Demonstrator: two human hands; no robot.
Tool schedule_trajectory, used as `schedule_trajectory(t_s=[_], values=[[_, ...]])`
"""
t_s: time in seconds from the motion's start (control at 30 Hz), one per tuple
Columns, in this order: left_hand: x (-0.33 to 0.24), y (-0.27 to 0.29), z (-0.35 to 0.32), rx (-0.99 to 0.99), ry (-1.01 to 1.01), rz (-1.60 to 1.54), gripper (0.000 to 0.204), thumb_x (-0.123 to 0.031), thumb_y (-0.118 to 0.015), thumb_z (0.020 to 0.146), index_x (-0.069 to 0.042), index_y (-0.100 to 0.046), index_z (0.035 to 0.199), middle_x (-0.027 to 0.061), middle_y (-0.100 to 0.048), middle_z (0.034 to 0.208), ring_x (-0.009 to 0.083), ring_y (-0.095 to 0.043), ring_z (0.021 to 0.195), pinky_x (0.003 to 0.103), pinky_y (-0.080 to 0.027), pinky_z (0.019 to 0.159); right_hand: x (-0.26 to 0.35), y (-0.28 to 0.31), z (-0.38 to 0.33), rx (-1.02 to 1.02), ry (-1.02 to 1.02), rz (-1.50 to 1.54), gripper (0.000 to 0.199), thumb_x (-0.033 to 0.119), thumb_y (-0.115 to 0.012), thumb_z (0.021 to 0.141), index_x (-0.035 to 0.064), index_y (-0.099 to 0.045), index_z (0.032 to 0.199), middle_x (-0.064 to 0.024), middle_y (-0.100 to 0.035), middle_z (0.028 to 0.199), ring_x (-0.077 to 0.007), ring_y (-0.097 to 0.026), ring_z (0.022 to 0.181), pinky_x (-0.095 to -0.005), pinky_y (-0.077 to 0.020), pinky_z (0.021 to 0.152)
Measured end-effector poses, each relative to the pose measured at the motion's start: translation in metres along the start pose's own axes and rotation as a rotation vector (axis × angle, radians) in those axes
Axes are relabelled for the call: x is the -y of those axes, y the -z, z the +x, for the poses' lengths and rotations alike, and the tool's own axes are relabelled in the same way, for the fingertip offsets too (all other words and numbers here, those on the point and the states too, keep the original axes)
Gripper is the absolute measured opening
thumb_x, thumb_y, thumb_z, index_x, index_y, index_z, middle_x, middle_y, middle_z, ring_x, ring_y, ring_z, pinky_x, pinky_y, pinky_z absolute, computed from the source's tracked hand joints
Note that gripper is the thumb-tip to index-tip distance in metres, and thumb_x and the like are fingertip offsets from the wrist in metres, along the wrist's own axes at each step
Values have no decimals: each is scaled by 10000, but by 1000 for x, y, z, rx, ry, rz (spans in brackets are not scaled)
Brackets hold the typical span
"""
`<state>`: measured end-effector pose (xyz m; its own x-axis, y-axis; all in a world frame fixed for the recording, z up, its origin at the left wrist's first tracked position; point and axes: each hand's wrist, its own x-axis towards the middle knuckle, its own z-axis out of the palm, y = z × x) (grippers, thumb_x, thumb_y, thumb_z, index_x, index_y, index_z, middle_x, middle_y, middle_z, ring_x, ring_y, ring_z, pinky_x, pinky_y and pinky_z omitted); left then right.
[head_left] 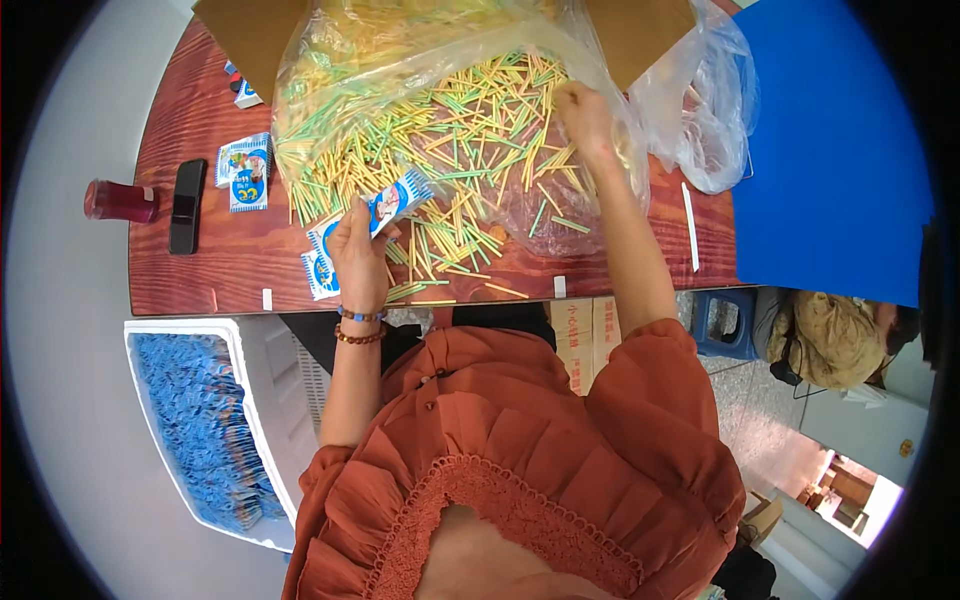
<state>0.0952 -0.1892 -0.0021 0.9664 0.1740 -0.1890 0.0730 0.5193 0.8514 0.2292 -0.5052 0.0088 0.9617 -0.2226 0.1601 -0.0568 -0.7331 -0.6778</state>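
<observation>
My left hand (pixel 357 262), with bead bracelets at its wrist, grips blue-and-white printed packets (pixel 402 197) near the table's front edge. They overlap, so I cannot tell how many there are. Thin yellow, green and pink sticks (pixel 385 150) lie in a loose heap, spilling from a large clear plastic bag (pixel 480 42). My right hand (pixel 588 125) is at the right side of the heap, over the spread plastic. Its fingers are curled closed, and what is between them does not show.
Left on the reddish wooden table (pixel 230 285) are a black phone (pixel 186 207), a red jar (pixel 120 201) and more packets (pixel 247 175). A white foam box (pixel 245 370) of blue packets stands below. Cardboard flaps (pixel 640 40) and another plastic bag (pixel 718 120) are at the far right.
</observation>
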Motion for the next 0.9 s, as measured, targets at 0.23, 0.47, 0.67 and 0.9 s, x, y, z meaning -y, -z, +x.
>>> schedule_trajectory(t_s=[0.23,0.47,0.67,0.9], values=[[-1,-1,-3,-1,23,-40,308,-266,-529,987,-22,-622,824,46,-652,787,107,-573,623,247,-493,570,16,6,24,129,-72,-476,422,346,-621,821,-53,-687,939,-303,-638,971,-422,-634,963,-447,-499,844],[0,9,2,22,13,-76,303,-268,-531,986,-17,-635,852,51,-660,805,115,-582,632,256,-500,581,-24,-14,61,242,7,-503,401,289,-555,781,-37,-683,977,-324,-611,1062,-434,-593,1052,-447,-468,913],[-1,17,1,-5,16,-88,299,-264,-534,985,-18,-633,847,50,-657,811,118,-583,642,261,-499,591,-19,1,54,324,-133,-391,364,255,-548,864,-49,-644,1039,-240,-673,987,-300,-644,973,-392,-483,822],[2,10,2,14,43,-69,287,-265,-542,981,-26,-629,848,49,-651,808,116,-571,643,259,-493,599,-13,22,34,322,-220,361,228,191,-519,958,-5,-555,1068,-90,-636,915,-174,-582,807,-329,-479,723]])
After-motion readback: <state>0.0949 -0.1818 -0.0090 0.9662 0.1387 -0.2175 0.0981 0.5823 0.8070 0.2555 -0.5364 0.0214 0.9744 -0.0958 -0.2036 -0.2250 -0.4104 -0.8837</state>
